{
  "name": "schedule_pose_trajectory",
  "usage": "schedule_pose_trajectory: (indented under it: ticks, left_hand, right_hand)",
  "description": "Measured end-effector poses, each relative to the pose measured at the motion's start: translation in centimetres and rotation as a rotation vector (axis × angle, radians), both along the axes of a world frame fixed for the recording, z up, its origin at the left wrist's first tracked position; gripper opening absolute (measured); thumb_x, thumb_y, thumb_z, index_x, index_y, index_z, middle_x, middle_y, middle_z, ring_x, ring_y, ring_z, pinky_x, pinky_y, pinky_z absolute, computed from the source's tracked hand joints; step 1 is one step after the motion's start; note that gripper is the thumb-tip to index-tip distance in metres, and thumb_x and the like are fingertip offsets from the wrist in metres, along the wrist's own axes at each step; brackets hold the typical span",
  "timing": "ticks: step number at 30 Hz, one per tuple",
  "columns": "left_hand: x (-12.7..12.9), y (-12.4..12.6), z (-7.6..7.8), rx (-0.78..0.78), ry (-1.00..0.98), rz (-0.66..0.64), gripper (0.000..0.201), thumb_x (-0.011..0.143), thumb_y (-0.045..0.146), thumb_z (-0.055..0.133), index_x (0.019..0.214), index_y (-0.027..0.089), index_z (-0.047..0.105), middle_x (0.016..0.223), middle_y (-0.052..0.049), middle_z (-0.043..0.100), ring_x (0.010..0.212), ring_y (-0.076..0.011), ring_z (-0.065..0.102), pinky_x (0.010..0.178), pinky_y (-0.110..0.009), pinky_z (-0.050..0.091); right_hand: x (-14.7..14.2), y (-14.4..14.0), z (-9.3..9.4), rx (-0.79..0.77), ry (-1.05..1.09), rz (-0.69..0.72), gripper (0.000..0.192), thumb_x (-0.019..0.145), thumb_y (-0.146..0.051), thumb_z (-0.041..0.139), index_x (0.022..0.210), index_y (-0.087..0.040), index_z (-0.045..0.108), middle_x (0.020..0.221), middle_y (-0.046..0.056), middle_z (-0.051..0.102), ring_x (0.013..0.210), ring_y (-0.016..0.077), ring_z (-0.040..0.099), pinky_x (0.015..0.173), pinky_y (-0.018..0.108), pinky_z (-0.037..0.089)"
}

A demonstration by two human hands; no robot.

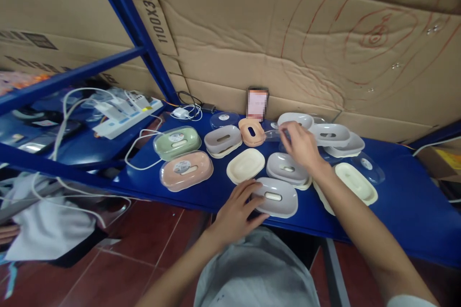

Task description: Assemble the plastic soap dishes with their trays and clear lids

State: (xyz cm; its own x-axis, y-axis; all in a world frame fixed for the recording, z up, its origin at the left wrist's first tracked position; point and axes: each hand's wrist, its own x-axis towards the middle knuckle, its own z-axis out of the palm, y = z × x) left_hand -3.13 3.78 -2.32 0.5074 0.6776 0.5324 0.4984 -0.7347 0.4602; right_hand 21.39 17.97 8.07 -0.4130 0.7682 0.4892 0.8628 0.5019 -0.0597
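My left hand grips the left end of a grey oval soap dish at the table's front edge, fingers behind and thumb in front. Farther back, my right hand is closed with its fingertips at a clear plastic lid, seen almost edge-on. Between the hands is another grey soap dish on a cream base. To its left lies a cream tray, and behind that an orange dish with a slot stands tilted. My right forearm partly covers the things on the right.
Lidded green and pink soap dishes sit on the left of the blue table. Stacked grey dishes and a cream tray lie right. A phone leans on the cardboard; a power strip is left.
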Motion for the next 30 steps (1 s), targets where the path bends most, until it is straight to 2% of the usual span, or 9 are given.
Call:
schedule_pose_trajectory:
  ticks: [5, 8, 10, 12, 14, 17, 21, 24, 30]
  left_hand:
    - [0.2, -0.3, -0.7, -0.056, -0.049, 0.071, 0.051, 0.097, 0.038, 0.079, 0.139, 0.023, 0.055, 0.146, -0.016, 0.060, 0.142, -0.0327, 0.058, 0.117, -0.055, 0.055]
    - [0.3, -0.3, -1.4, -0.130, -0.129, 0.129, 0.068, 0.092, 0.037, 0.084, 0.148, 0.025, 0.047, 0.149, -0.017, 0.057, 0.141, -0.0328, 0.061, 0.112, -0.054, 0.059]
    - [0.2, -0.3, -1.5, -0.153, -0.139, 0.127, 0.077, 0.090, 0.034, 0.086, 0.154, 0.027, 0.043, 0.154, -0.018, 0.053, 0.143, -0.0334, 0.059, 0.112, -0.054, 0.060]
    - [0.1, -0.2, -1.4, -0.155, -0.095, 0.104, 0.080, 0.091, 0.029, 0.083, 0.159, 0.029, 0.040, 0.158, -0.018, 0.050, 0.146, -0.0332, 0.057, 0.113, -0.052, 0.059]
    - [0.0, -0.2, -1.0, -0.144, -0.037, 0.069, 0.078, 0.094, 0.028, 0.080, 0.161, 0.031, 0.040, 0.160, -0.016, 0.049, 0.147, -0.0324, 0.056, 0.115, -0.051, 0.058]
    - [-0.2, -0.2, -0.5, -0.147, -0.001, 0.047, 0.077, 0.097, 0.031, 0.078, 0.164, 0.034, 0.039, 0.161, -0.015, 0.049, 0.148, -0.0321, 0.055, 0.118, -0.051, 0.055]
    - [-0.7, -0.1, -0.5, -0.195, -0.021, 0.029, 0.081, 0.096, 0.032, 0.079, 0.165, 0.036, 0.038, 0.164, -0.014, 0.045, 0.148, -0.0318, 0.055, 0.118, -0.051, 0.055]
    - [-1.0, 0.1, -0.8, -0.224, -0.036, -0.011, 0.080, 0.095, 0.031, 0.082, 0.164, 0.036, 0.041, 0.165, -0.013, 0.044, 0.150, -0.0315, 0.053, 0.120, -0.051, 0.054]
    - [-0.9, 0.3, -0.7, -0.255, -0.021, 0.003, 0.076, 0.097, 0.032, 0.079, 0.163, 0.036, 0.041, 0.167, -0.014, 0.042, 0.153, -0.0331, 0.049, 0.123, -0.055, 0.050]
  right_hand:
    - [-0.2, -10.3, -1.8, 0.186, -0.063, 0.226, 0.033, 0.106, -0.016, 0.052, 0.132, -0.026, 0.070, 0.119, 0.008, 0.078, 0.110, 0.0236, 0.069, 0.098, 0.040, 0.047]
    - [-1.1, -15.0, -3.4, 0.183, -0.065, 0.233, 0.034, 0.104, -0.011, 0.055, 0.130, -0.026, 0.071, 0.115, 0.007, 0.080, 0.107, 0.0234, 0.071, 0.097, 0.041, 0.048]
    - [-1.5, -16.7, -4.4, 0.106, -0.058, 0.200, 0.028, 0.106, -0.016, 0.057, 0.128, -0.025, 0.071, 0.120, 0.008, 0.080, 0.111, 0.0248, 0.071, 0.100, 0.044, 0.048]
    - [-1.4, -17.3, -5.1, -0.010, -0.068, 0.200, 0.030, 0.109, -0.030, 0.057, 0.137, -0.024, 0.067, 0.135, 0.010, 0.076, 0.123, 0.0277, 0.069, 0.109, 0.051, 0.046]
    - [-0.6, -17.4, -5.6, -0.110, -0.091, 0.231, 0.046, 0.111, -0.041, 0.055, 0.153, -0.023, 0.055, 0.151, 0.012, 0.066, 0.139, 0.0296, 0.062, 0.119, 0.058, 0.041]
    - [0.8, -17.0, -6.2, -0.173, -0.097, 0.211, 0.054, 0.111, -0.040, 0.053, 0.163, -0.029, 0.044, 0.163, 0.010, 0.055, 0.154, 0.0315, 0.048, 0.124, 0.066, 0.036]
    - [1.2, -16.9, -6.8, -0.159, -0.067, 0.209, 0.050, 0.109, -0.030, 0.056, 0.159, -0.033, 0.051, 0.167, 0.008, 0.051, 0.158, 0.0347, 0.042, 0.122, 0.068, 0.041]
    - [0.3, -17.0, -7.0, -0.158, -0.103, 0.240, 0.053, 0.107, -0.021, 0.056, 0.158, -0.035, 0.052, 0.167, 0.006, 0.051, 0.157, 0.0369, 0.041, 0.122, 0.073, 0.037]
    - [0.1, -16.8, -7.6, -0.174, -0.005, 0.271, 0.052, 0.109, -0.027, 0.054, 0.160, -0.031, 0.049, 0.165, 0.007, 0.053, 0.156, 0.0340, 0.044, 0.127, 0.068, 0.033]
